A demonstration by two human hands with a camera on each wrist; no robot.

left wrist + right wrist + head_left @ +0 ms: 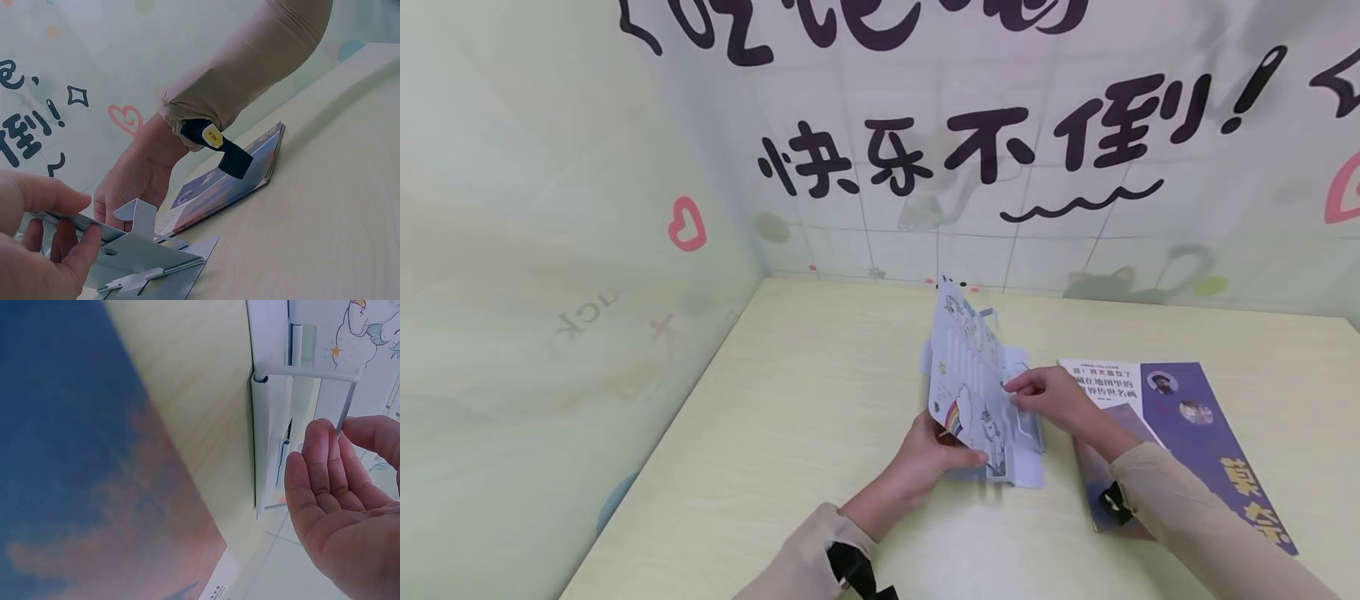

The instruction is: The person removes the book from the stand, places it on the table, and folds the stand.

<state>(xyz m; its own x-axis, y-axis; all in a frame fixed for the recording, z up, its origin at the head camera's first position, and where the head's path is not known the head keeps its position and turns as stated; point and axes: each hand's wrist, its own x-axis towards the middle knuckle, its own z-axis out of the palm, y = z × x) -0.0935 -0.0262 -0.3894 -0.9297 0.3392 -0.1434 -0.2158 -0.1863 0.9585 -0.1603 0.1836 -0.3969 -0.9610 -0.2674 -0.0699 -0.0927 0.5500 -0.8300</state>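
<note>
A white book stand (964, 367) printed with unicorns and a rainbow is on the table, its panel tilted up over a flat base (1025, 475). My left hand (925, 454) grips the panel's near lower edge, thumb on the printed face; in the left wrist view its fingers (81, 250) curl around that edge beside a bent metal tab (145, 219). On the stand's right side, my right hand (1056, 400) pinches a white wire support (312, 373) between thumb and fingertips. Part of the base is hidden behind the panel.
To the right lie two overlapping books: a purple and white one (1213, 442) and, partly over it, a smaller blue-pink one (1093, 483) under the right forearm. A wall covering with black lettering (985, 142) stands behind the table (790, 400), and another (550, 250) at its left.
</note>
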